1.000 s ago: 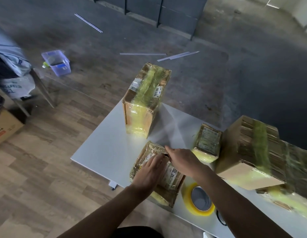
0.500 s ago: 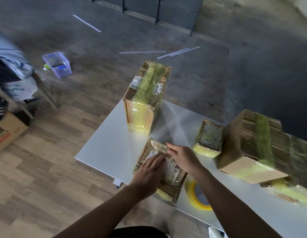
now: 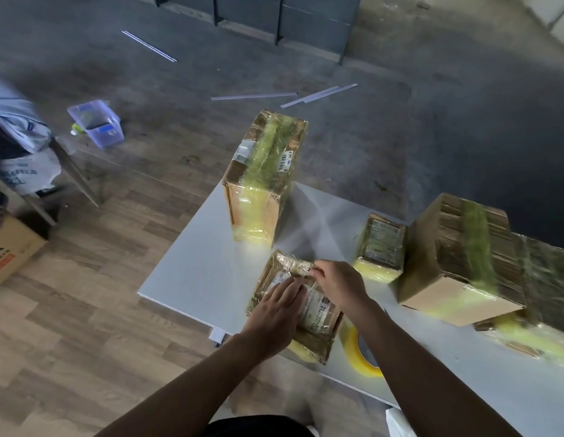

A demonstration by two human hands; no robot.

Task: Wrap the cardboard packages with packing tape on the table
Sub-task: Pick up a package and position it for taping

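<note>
Dim in here, soft daylight. Pale glare streaks the table (image 3: pixel 192 272) just beyond the fingers (image 3: pixel 288 290); the floor (image 3: pixel 495 121) farther off goes dark. Boxes (image 3: pixel 457 253) right of them smear with blur.

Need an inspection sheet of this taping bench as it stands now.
Surface: white table, holds packages.
Job's things: flat package under both hands; tape roll beside it; upright package, small package, large box taped.
Clutter: nothing seen.
Hands: left hand presses flat package, fingers straight; right hand pinches its far edge.
Cables: nothing seen.
Surroundings: plastic tub, metal strips, cardboard carton on floor.
</note>
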